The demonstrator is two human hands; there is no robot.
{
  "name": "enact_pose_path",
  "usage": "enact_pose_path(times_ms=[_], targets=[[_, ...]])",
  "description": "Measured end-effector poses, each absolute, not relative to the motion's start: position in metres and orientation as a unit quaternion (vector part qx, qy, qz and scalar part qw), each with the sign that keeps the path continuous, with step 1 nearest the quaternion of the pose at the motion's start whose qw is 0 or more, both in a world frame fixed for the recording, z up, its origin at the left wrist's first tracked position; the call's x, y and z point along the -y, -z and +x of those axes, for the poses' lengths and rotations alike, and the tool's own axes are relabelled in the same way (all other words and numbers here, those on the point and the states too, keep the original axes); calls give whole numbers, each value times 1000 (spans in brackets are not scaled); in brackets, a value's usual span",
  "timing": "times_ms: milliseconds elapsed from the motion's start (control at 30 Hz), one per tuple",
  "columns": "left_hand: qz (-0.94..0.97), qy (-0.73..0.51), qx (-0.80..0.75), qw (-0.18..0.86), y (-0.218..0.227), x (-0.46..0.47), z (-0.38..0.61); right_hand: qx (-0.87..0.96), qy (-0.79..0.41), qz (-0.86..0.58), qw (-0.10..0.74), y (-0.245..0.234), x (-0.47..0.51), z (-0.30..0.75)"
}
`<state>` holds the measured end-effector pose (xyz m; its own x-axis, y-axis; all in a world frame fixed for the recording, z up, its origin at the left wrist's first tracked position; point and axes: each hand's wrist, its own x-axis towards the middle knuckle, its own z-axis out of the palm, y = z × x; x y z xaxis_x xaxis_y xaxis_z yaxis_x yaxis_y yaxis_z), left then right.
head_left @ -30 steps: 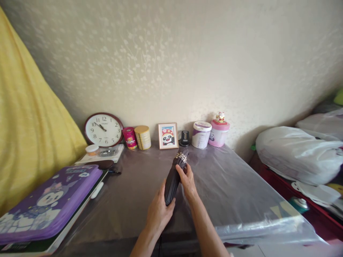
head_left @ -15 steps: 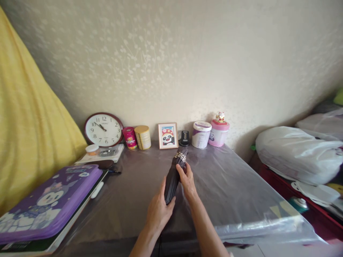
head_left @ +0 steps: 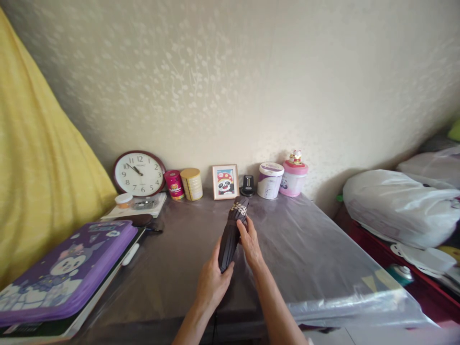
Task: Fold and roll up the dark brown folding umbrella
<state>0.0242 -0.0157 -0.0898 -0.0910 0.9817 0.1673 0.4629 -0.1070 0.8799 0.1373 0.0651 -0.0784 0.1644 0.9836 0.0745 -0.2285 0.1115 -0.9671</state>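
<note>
A dark folded umbrella, with a black-and-white patterned trim near its far end, is held over the table in both hands. My left hand grips the near end from the left, its thumb along the right side. Around the middle, below the patterned trim, my right hand is closed from the right, thumb on top. The umbrella slants away from me, far end toward the right. Beyond it stand a framed panda picture and a small black object.
Plastic covers the table. Along the wall are a clock, a pink can, a yellow can, a white-and-purple tub and a pink tub. A purple case lies left; white bags sit right.
The umbrella has shifted slightly left and tilted a little more upright in view. Both hands moved with it and keep their hold.
</note>
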Motion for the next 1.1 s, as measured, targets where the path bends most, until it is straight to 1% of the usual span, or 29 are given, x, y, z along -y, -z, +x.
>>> enact_pose_path(times_ms=[800, 1000, 1100], targets=[[597, -446, -592, 307, 91, 16, 25, 431, -484, -471, 598, 81, -66, 136], [593, -453, -592, 304, 92, 15, 25, 423, -505, -466, 591, 76, -63, 135], [592, -461, -587, 304, 91, 15, 24, 440, -485, -467, 594, 78, -64, 134]])
